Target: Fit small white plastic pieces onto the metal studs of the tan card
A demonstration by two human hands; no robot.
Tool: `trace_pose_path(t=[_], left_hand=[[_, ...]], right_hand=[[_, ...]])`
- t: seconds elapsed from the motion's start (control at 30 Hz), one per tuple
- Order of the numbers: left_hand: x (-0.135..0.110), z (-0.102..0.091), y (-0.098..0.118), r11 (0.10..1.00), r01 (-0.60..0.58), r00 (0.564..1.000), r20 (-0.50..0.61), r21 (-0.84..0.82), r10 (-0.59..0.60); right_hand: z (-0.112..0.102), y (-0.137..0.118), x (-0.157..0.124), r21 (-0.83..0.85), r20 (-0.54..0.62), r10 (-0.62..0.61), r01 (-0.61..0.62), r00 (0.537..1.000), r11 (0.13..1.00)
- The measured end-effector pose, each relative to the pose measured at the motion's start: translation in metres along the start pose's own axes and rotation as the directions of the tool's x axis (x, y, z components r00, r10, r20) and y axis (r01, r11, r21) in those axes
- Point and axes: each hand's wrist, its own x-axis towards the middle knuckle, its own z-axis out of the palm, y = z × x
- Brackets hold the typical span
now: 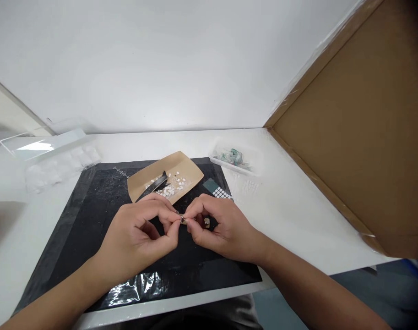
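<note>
Both hands meet over the black mat [92, 238], fingertips pinched together. Between them is a tiny shiny metallic piece [182, 219], gold and dark in tone, whose exact kind is too small to make out. My left hand [140, 229] grips it from the left with thumb and forefinger. My right hand [219, 224] pinches it from the right, its other fingers curled. Another small gold-toned piece [207, 222] shows behind the curled right fingers, partly hidden. Just beyond the hands lies a tan paper tray [188, 169], holding white bits [174, 185] and a dark curved strip [157, 183].
Right of the tray lies a dark green card [211, 185] with white oval stickers [221, 193]. Behind it stands a clear plastic box [234, 158] with small bags. Clear plastic packaging [61, 160] sits at the left. A cardboard panel [360, 128] rises along the right.
</note>
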Motion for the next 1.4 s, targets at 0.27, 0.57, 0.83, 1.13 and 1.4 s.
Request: trace_pose_path(t=[0.27,0.57,0.83,1.13,1.4], left_hand=[[0.0012,-0.0008,-0.0008,0.989,-0.115,0.993,0.016,0.094,0.114],[0.0013,0.0006,-0.0039,0.952,-0.212,0.977,0.03,0.222,0.211],[0.0015,0.001,-0.0007,0.944,-0.209,0.978,0.032,0.256,0.208],[0.0048,-0.0037,0.0,0.962,-0.192,0.981,0.073,0.192,0.181],[0.0046,-0.0057,-0.0014,0.96,-0.197,0.978,0.103,0.198,0.18]], right_hand=[[-0.0001,-0.0019,0.0006,-0.116,-0.026,-0.033,0.03,0.999,0.993],[0.0001,-0.0032,0.0006,-0.199,-0.023,-0.07,0.064,0.997,0.978],[0.0004,-0.003,-0.0007,-0.156,0.008,-0.045,0.046,0.999,0.987],[-0.002,-0.0041,-0.0003,-0.089,0.008,-0.002,0.002,1.0,0.996],[-0.0021,-0.0039,0.0002,-0.135,0.004,-0.036,0.036,0.999,0.99]])
